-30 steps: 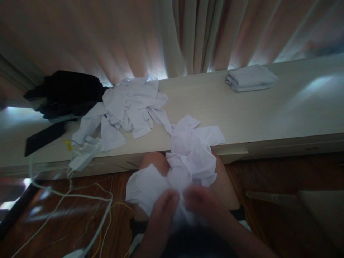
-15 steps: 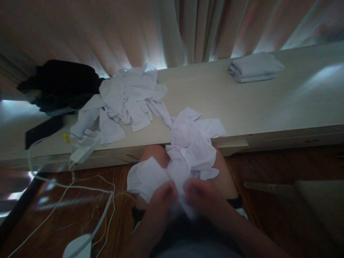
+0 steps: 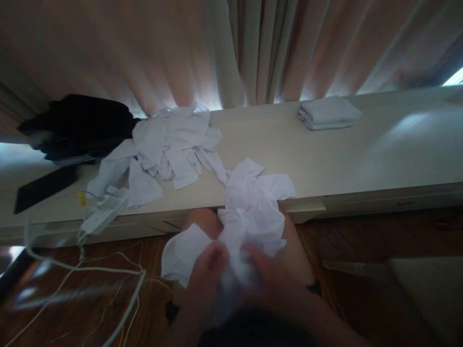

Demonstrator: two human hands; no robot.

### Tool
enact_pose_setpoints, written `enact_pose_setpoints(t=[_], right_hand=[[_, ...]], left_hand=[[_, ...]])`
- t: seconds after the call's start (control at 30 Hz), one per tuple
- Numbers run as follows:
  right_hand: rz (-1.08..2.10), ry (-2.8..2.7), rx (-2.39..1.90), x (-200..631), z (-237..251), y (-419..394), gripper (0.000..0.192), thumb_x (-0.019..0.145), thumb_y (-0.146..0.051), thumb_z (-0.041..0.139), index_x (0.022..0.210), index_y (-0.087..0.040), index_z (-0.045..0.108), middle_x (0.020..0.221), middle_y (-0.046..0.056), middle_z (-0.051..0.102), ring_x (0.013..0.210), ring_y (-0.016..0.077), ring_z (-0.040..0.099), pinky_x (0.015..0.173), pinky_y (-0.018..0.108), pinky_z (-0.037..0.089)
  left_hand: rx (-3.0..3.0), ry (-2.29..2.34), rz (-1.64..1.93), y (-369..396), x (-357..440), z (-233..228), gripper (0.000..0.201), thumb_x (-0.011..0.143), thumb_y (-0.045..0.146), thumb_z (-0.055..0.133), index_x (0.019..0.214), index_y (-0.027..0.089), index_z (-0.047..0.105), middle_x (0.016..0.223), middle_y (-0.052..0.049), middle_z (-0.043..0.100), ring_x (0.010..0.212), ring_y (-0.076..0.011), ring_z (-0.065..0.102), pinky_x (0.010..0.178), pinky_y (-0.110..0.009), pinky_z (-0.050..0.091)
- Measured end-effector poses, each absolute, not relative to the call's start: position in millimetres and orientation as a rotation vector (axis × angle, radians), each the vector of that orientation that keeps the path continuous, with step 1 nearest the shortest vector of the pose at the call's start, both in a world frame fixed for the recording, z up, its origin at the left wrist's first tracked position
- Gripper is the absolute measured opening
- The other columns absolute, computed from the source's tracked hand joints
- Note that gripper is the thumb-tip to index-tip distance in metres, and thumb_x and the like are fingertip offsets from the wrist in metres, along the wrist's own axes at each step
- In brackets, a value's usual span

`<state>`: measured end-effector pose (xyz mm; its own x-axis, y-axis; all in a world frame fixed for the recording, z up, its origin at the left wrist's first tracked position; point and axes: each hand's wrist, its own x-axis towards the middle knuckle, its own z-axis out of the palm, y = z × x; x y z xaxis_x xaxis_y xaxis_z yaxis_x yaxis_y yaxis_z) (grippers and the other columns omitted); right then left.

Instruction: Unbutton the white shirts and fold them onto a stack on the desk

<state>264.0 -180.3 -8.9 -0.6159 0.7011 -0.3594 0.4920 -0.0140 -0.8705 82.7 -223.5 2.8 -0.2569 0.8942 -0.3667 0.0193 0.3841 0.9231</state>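
Note:
A crumpled white garment [image 3: 249, 207] hangs from the edge of the pale wooden desk [image 3: 325, 154] down onto my knees. My left hand [image 3: 208, 267] and my right hand [image 3: 265, 270] both grip its lower part, close together over my lap. A loose heap of white clothes [image 3: 170, 144] lies further back on the desk, left of the middle. A folded white cloth [image 3: 327, 112] sits at the back right near the curtain.
A dark pile of clothing [image 3: 75, 125] and a flat black object [image 3: 43, 188] lie at the desk's left end. A white power strip [image 3: 103, 215] hangs at the front edge, with cables [image 3: 90, 270] trailing on the wooden floor. Curtains [image 3: 231, 48] close off the back.
My hands have worked a little higher along the white garment, bunching it closer to my knees. The view has shifted slightly; nothing on the desk has moved.

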Motion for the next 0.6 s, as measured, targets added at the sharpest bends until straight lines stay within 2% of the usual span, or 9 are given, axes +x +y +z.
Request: enact_pose_setpoints(t=[0.03, 0.17, 0.3, 0.4, 0.47, 0.6], right_hand=[[1.62, -2.076, -1.313, 260, -12, -174, 0.069, 0.069, -0.03, 0.079, 0.133, -0.024, 0.053, 0.111, 0.01, 0.069, 0.094, 0.0256, 0.065, 0.081, 0.034, 0.049], [1.323, -1.975, -1.263, 238, -19, -126, 0.047, 0.086, -0.026, 0.061, 0.133, -0.021, 0.056, 0.11, 0.012, 0.071, 0.102, 0.0266, 0.066, 0.088, 0.037, 0.05], [1.069, -1.967, -1.133, 213, 17, -40, 0.035, 0.094, -0.022, 0.05, 0.127, -0.02, 0.06, 0.116, 0.013, 0.07, 0.11, 0.027, 0.063, 0.096, 0.039, 0.048], [0.779, -1.956, -0.903, 198, 87, 34, 0.031, 0.095, -0.022, 0.049, 0.123, -0.018, 0.062, 0.123, 0.012, 0.068, 0.116, 0.027, 0.06, 0.102, 0.041, 0.046], [0.592, -1.905, -0.722, 189, 151, 81, 0.033, 0.097, -0.023, 0.049, 0.128, -0.017, 0.06, 0.13, 0.011, 0.065, 0.118, 0.0253, 0.059, 0.104, 0.041, 0.045], [0.36, -1.874, -0.441, 180, 264, 160, 0.04, 0.1, -0.027, 0.046, 0.135, -0.008, 0.053, 0.136, 0.011, 0.059, 0.126, 0.0242, 0.054, 0.109, 0.046, 0.04]], left_hand=[[0.869, 1.59, 1.058, -216, 85, 4, 0.021, 0.085, 0.04, 0.06, 0.078, 0.02, 0.062, 0.071, 0.0, 0.062, 0.067, -0.0166, 0.056, 0.06, -0.024, 0.044], [1.146, 1.501, 1.196, -168, 95, 12, 0.016, 0.088, 0.031, 0.056, 0.078, 0.019, 0.059, 0.074, 0.0, 0.061, 0.071, -0.0158, 0.056, 0.065, -0.024, 0.045], [1.451, 1.364, 1.505, -88, 97, 62, 0.012, 0.09, 0.025, 0.057, 0.08, 0.019, 0.058, 0.074, 0.0, 0.059, 0.071, -0.0145, 0.056, 0.067, -0.024, 0.047], [1.627, 1.196, 1.788, -23, 96, 138, 0.014, 0.091, 0.022, 0.06, 0.078, 0.02, 0.056, 0.071, 0.002, 0.058, 0.066, -0.0124, 0.055, 0.065, -0.023, 0.048], [1.732, 1.057, 2.003, 17, 96, 196, 0.015, 0.092, 0.021, 0.062, 0.078, 0.019, 0.056, 0.069, 0.003, 0.056, 0.064, -0.0108, 0.055, 0.065, -0.022, 0.048], [1.898, 0.873, 2.225, 81, 93, 291, 0.015, 0.092, 0.023, 0.064, 0.081, 0.017, 0.055, 0.075, 0.003, 0.056, 0.078, -0.0127, 0.064, 0.077, -0.026, 0.05]])
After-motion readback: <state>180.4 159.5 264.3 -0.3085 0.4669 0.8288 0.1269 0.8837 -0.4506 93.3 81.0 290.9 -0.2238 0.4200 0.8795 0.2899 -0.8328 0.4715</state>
